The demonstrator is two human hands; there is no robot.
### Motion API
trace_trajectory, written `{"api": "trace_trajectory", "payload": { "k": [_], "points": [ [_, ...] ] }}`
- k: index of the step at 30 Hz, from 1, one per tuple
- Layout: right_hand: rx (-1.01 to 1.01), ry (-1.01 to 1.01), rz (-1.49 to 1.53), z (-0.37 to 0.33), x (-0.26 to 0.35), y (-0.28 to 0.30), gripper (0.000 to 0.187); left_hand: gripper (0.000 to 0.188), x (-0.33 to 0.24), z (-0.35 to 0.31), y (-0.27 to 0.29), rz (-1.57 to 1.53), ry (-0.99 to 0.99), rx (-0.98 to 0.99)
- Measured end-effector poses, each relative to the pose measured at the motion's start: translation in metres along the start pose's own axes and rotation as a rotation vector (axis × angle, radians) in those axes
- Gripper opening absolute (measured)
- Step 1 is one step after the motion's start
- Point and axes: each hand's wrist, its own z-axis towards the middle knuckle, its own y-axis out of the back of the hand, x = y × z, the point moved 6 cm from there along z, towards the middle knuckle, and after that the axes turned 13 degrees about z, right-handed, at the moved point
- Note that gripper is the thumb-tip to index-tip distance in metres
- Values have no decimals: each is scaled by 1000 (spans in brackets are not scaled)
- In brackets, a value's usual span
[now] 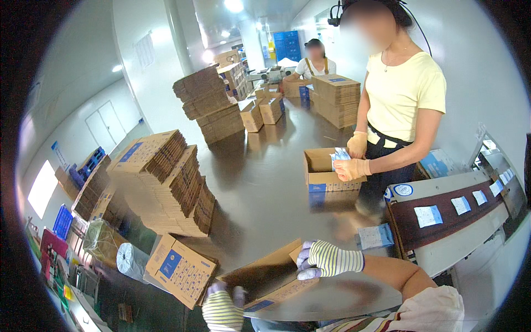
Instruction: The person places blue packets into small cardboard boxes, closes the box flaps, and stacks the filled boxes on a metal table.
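An open cardboard box (265,279) stands on the table right in front of me, its inside dark and its top uncovered. My right hand (332,259), in a striped glove with purple fingertips, grips its right end at the upper edge. My left hand (223,309), gloved alike, is at the box's left end, thumb and fingers bent around the edge; it is slightly blurred. Just left of it leans a folded flat carton (181,269) with a blue label panel. A blue-and-white packet (375,237) lies beyond my right forearm.
A tall stack of flat cartons (160,182) rises at left, with another stack (209,105) behind it. Across the table a co-worker in gloves holds packets over an open box (332,185). At right, a conveyor belt (442,207) carries several packets. Another person sits far back.
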Motion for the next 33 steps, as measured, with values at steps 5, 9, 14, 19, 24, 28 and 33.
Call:
{"api": "trace_trajectory", "payload": {
  "k": [5, 9, 14, 19, 24, 28, 33],
  "points": [
    [8, -93, -12, -2, -4, 0, 39, 45, -34, -5, -54, 375, -168, 657],
    [-112, -295, 51, 1, -13, -2, 35, 58, -18, 17, -90, 311, -216, 737],
    [-201, -81, -631, 16, 1, -15, 25, 46, -19, 21, -108, 298, -230, 467],
    [-157, -102, -402, 10, -17, -30, 16, 42, -31, 12, -90, 135, -233, 322],
    [-250, -147, -318, 14, -20, -25, 24, 68, -56, -7, -94, 215, -555, 388],
    [-263, -129, -318, 15, -16, -23, 24, 71, -59, -3, -95, 264, -507, 549],
    [-267, -104, -303, 9, -24, -21, 22, 68, -61, -2, -108, 275, -494, 549]
  ]
}}
